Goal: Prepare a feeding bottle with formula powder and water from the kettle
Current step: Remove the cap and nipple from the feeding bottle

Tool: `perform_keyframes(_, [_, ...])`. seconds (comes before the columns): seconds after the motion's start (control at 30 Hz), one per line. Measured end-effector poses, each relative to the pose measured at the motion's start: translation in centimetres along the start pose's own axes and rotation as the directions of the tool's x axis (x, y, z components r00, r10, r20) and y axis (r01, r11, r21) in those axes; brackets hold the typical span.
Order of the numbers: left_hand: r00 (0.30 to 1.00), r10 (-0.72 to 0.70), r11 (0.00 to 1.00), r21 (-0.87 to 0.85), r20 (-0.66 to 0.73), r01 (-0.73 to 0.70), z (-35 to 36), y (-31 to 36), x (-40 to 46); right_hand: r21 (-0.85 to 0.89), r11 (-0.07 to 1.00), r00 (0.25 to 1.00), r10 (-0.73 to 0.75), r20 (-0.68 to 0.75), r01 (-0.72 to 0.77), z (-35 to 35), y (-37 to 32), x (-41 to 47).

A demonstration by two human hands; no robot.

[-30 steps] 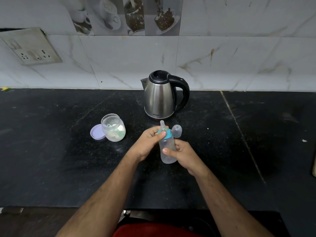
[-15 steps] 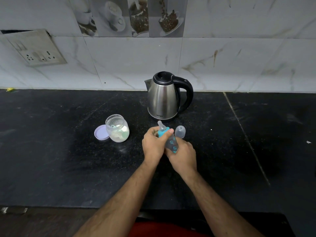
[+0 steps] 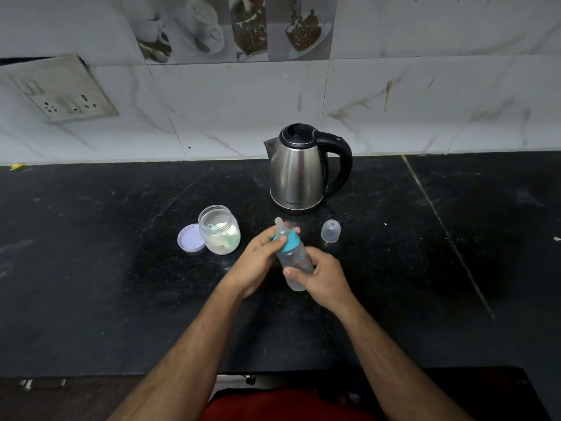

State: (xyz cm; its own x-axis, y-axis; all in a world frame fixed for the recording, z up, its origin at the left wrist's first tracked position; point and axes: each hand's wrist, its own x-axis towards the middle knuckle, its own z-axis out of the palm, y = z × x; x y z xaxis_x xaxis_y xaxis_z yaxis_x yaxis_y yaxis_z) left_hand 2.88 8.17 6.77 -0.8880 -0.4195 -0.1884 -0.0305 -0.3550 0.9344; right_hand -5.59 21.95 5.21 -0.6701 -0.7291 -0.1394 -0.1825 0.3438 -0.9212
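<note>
A clear feeding bottle [image 3: 296, 262] with a teal collar [image 3: 289, 240] and a clear teat is held tilted above the black counter [image 3: 91, 268]. My right hand [image 3: 323, 276] grips the bottle's body. My left hand [image 3: 258, 262] pinches the teal collar with thumb and fingers. The steel kettle [image 3: 299, 171] with a black handle stands behind, lid shut. An open clear jar [image 3: 220, 229] holding pale powder and a scoop sits to the left, its lilac lid [image 3: 189, 237] lying beside it.
The bottle's clear dome cap [image 3: 331, 230] stands on the counter right of the hands. A wall socket plate [image 3: 60, 89] hangs at the left on the tiled wall. A seam [image 3: 449, 238] runs across the counter on the right.
The bottle has been lifted and tilted so more of its body shows in my right hand. My left hand stays on the teal collar and has turned around it.
</note>
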Motion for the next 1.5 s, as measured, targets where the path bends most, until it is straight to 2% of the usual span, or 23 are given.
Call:
perform_keyframes(0.07, [0.999,0.032,0.996,0.082,0.015,-0.033,-0.6,0.3,-0.2,0.015,1.000,1.000,-0.001,0.012,0.001,0.3,-0.2,-0.1])
perform_keyframes(0.13, [0.996,0.081,0.985,0.155,-0.029,-0.076,-0.7,0.4,-0.3,0.019,1.000,1.000,-0.007,-0.005,0.007,0.7,-0.4,-0.2])
perform_keyframes(0.3, [0.989,0.063,0.989,0.144,-0.137,-0.043,0.3,0.4,0.2,0.023,1.000,1.000,-0.006,-0.002,0.006,2.0,-1.1,-0.5])
perform_keyframes(0.5, [1.000,0.010,0.995,0.095,-0.020,-0.008,0.4,0.0,0.3,0.051,0.999,0.999,-0.003,-0.053,0.006,1.9,-1.0,-0.8])
perform_keyframes(0.63, [0.998,0.028,0.997,0.069,0.055,-0.031,-0.9,0.0,-0.1,0.041,0.999,0.996,0.015,-0.084,-0.012,1.4,-0.6,-0.6])
perform_keyframes(0.83, [0.995,0.090,0.980,0.184,-0.048,-0.079,-1.9,-0.1,-0.3,0.035,0.999,0.998,0.026,-0.065,-0.024,1.2,-0.3,-0.6])
perform_keyframes(1.2, [0.996,-0.008,0.997,0.079,0.091,0.001,-1.2,0.2,0.1,0.072,0.997,1.000,0.018,-0.009,-0.017,2.3,-0.9,-1.2])
perform_keyframes(1.33, [0.992,-0.015,0.995,0.100,0.126,0.003,-2.1,0.4,-0.1,0.056,0.997,0.998,0.047,-0.031,-0.045,1.8,-0.7,-0.8])
perform_keyframes(1.5, [0.998,0.032,0.978,0.204,0.045,-0.041,-2.6,0.7,0.6,0.054,0.996,0.996,0.071,-0.048,-0.068,1.6,-0.4,-0.1])
